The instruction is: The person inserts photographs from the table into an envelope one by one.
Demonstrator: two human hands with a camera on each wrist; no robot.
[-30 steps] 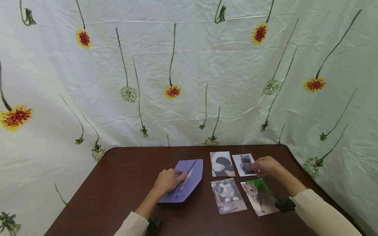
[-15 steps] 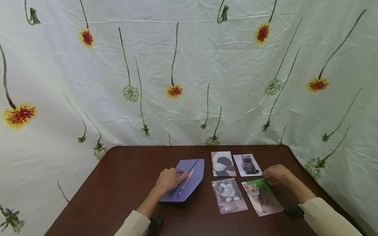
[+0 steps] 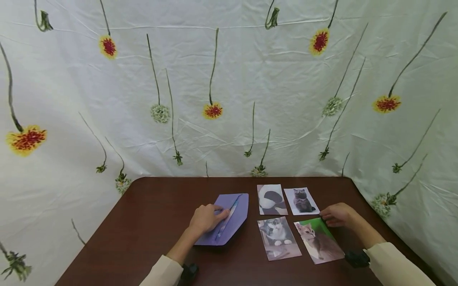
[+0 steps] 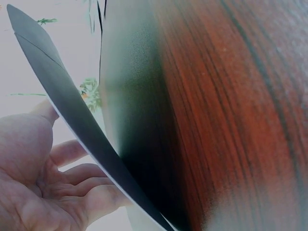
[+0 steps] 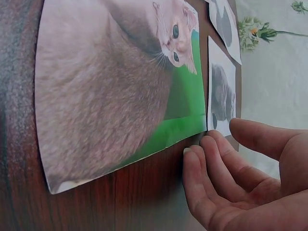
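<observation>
In the head view my left hand [image 3: 205, 219] holds a purple envelope [image 3: 237, 222] on the left side of the photos, thumb across its top near the slit. A bluish-white strip [image 3: 229, 216] shows inside the slit. In the left wrist view the envelope [image 4: 82, 110] stands tilted, its edge along my fingers. My right hand [image 3: 338, 214] is at the lower right corner of a grey cat photo [image 3: 301, 200], fingers loosely bent and thumb apart from them [image 5: 250, 178]. Just below lies a photo of a tan cat on green [image 3: 318, 240].
Two more photos lie to the left of these: a black-and-white one [image 3: 272, 200] and a grey-and-white cat [image 3: 279, 238]. All rest on a dark brown table [image 3: 161, 214]. A white flowered cloth [image 3: 229, 79] hangs behind it.
My right hand has moved off the grey cat photo, right and slightly down to its lower corner, uncovering the cat. The left hand keeps its hold on the envelope.
</observation>
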